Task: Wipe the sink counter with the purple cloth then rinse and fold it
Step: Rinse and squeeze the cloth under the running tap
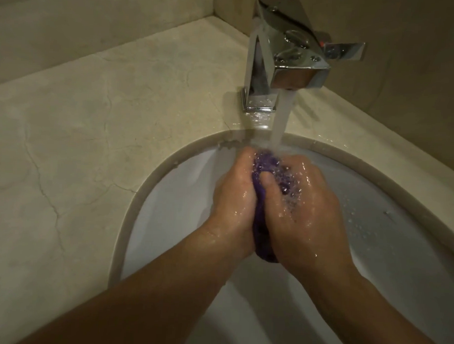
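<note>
With left hand (pixel 235 198) and right hand (pixel 304 213) both clamped on the bunched purple cloth (pixel 261 198) under the faucet stream (pixel 280 117), squeezing and releasing low in the basin (pixel 168 208) should limit splashing.

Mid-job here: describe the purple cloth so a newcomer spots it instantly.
Start at the chrome faucet and follow its running stream into the white sink. There the left hand and right hand squeeze the purple cloth between them. It is the only dark purple thing, bunched and wet.
</note>
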`<action>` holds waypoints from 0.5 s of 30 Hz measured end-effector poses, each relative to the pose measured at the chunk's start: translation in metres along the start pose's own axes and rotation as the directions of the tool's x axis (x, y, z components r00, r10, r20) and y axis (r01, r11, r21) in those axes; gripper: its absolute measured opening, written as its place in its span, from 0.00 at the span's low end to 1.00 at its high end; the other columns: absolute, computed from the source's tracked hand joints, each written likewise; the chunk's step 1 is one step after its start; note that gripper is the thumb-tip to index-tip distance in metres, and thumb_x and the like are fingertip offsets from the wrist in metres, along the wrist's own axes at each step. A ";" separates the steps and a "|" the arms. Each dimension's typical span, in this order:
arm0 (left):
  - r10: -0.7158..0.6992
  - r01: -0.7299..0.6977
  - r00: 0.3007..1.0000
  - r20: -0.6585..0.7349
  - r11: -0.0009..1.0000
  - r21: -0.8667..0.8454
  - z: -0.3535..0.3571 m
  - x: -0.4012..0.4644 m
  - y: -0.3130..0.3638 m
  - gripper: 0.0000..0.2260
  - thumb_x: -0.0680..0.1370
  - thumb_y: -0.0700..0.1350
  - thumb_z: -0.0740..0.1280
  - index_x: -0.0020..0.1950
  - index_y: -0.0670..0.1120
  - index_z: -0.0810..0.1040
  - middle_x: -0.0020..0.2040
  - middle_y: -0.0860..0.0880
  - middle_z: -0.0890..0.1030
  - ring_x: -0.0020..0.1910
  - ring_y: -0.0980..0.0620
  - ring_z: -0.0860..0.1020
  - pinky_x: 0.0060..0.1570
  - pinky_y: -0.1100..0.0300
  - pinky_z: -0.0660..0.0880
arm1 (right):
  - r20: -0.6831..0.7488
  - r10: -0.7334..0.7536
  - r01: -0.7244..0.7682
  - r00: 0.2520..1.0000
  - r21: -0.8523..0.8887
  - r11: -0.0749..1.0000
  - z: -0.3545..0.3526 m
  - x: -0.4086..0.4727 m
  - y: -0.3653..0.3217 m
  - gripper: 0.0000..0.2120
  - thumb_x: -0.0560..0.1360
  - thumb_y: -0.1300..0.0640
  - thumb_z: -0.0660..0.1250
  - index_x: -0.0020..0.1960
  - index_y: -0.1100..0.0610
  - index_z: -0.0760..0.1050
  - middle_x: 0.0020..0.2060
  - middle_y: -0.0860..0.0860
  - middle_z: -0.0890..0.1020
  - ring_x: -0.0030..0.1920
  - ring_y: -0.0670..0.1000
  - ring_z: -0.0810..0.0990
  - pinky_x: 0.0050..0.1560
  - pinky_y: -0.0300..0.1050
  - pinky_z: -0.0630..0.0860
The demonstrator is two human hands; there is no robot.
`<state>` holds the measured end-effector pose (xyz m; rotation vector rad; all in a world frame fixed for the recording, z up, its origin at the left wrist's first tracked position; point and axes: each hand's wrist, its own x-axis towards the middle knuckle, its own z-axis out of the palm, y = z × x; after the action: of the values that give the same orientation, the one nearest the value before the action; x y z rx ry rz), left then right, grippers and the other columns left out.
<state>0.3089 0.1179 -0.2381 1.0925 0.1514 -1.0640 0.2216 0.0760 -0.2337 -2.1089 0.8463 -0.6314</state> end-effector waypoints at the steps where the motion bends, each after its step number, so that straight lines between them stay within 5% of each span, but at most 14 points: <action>1: -0.001 0.001 1.000 -0.010 1.000 0.007 0.000 0.000 -0.001 0.16 0.76 0.56 0.68 0.34 0.48 0.84 0.35 0.48 0.84 0.38 0.47 0.83 0.47 0.51 0.80 | -0.001 0.015 -0.015 1.000 0.002 1.000 0.000 0.000 0.001 0.09 0.75 0.38 0.57 0.53 0.35 0.69 0.49 0.42 0.77 0.46 0.41 0.78 0.45 0.43 0.76; 4: 0.007 -0.006 1.000 -0.019 0.999 0.041 0.001 0.002 -0.007 0.17 0.76 0.51 0.67 0.30 0.47 0.83 0.31 0.48 0.81 0.33 0.48 0.81 0.41 0.54 0.79 | -0.013 -0.041 0.041 0.999 -0.035 0.999 0.001 -0.001 0.004 0.06 0.78 0.41 0.57 0.50 0.42 0.69 0.43 0.45 0.77 0.40 0.44 0.77 0.40 0.49 0.77; 6: 0.010 -0.007 0.999 -0.035 0.997 0.074 0.002 0.002 -0.008 0.17 0.76 0.50 0.67 0.28 0.47 0.82 0.30 0.48 0.81 0.32 0.48 0.81 0.39 0.54 0.79 | -0.042 -0.118 0.115 0.992 -0.084 0.990 0.001 -0.001 0.007 0.07 0.79 0.44 0.56 0.48 0.45 0.70 0.40 0.45 0.75 0.38 0.43 0.75 0.36 0.43 0.73; 9: 0.018 -0.010 0.998 -0.065 0.992 0.125 0.002 0.001 -0.009 0.14 0.73 0.51 0.68 0.28 0.48 0.82 0.31 0.49 0.82 0.37 0.47 0.82 0.47 0.49 0.82 | -0.057 -0.156 0.150 0.986 -0.107 0.983 0.000 -0.001 0.009 0.08 0.79 0.46 0.56 0.46 0.47 0.70 0.37 0.45 0.75 0.37 0.44 0.74 0.36 0.41 0.72; 15: -0.067 0.071 0.997 -0.031 0.989 0.129 0.002 -0.003 -0.004 0.15 0.77 0.53 0.65 0.47 0.45 0.86 0.45 0.41 0.86 0.46 0.42 0.86 0.53 0.46 0.82 | 0.054 0.028 -0.032 0.998 0.073 0.997 -0.004 0.012 0.013 0.07 0.80 0.47 0.61 0.46 0.44 0.75 0.37 0.42 0.80 0.39 0.42 0.79 0.36 0.34 0.71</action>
<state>0.3036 0.1183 -0.2382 1.2269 0.1437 -1.1338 0.2222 0.0585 -0.2400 -2.0341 0.8119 -0.5801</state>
